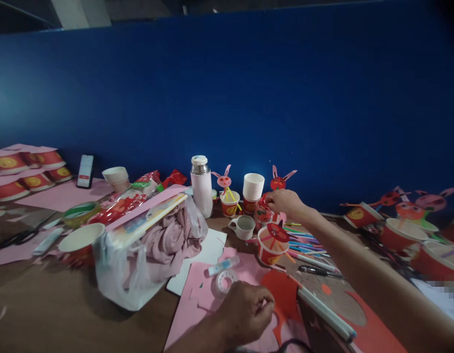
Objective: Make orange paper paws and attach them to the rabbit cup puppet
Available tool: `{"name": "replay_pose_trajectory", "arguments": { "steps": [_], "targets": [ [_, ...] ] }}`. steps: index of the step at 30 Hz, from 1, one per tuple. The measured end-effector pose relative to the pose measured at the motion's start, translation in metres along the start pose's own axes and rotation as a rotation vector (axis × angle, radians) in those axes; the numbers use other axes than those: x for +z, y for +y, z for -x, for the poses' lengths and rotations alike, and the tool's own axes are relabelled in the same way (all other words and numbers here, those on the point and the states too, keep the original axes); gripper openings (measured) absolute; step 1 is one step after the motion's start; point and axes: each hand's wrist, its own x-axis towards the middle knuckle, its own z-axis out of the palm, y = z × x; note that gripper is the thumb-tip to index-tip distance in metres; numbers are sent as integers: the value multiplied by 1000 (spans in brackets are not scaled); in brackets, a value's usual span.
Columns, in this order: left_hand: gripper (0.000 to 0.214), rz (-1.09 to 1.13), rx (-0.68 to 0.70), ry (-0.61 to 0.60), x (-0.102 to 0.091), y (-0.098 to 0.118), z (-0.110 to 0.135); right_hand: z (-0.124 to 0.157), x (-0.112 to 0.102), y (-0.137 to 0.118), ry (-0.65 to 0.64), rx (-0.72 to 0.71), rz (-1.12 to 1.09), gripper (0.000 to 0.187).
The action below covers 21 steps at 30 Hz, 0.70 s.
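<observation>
My right hand (284, 202) reaches far across the table, fingers closed on a red paper-cup craft (264, 212) beside a stack of white cups (253, 187). Low in front, my left hand (245, 311) rests on pink paper (197, 304) next to a red paper cut-out (284, 294); its fingers are curled together in a pinch, and what they hold is hidden. A roll of clear tape (225, 282) and a glue stick (223, 266) lie just beyond the left hand. A red cup with straws (271, 245) stands between my hands.
A white plastic bag of cloth (153, 250) sits at centre left. A white thermos (200, 186), rabbit-faced cup figures (227, 196), a small white mug (243, 227), coloured pens (304, 245), a phone (85, 171), scissors (19, 237) and red bowls (28, 171) crowd the table below a blue wall.
</observation>
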Motion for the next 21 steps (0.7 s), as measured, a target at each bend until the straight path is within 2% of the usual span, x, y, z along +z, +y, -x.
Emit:
{"name": "replay_pose_trajectory", "arguments": {
  "steps": [6, 11, 16, 21],
  "targets": [
    [22, -10, 6, 4, -2, 1, -1, -2, 5, 5, -9, -41, -55, 20],
    [22, -7, -5, -4, -2, 1, -1, 0, 6, 9, 96, -47, -145, 24],
    [20, 29, -12, 31, -1, -2, -1, 13, 3, 18, 287, 13, -248, 25],
    [19, 98, 0, 69, -1, -4, -1, 56, -6, 16, 574, 140, -344, 31]
  ]
}}
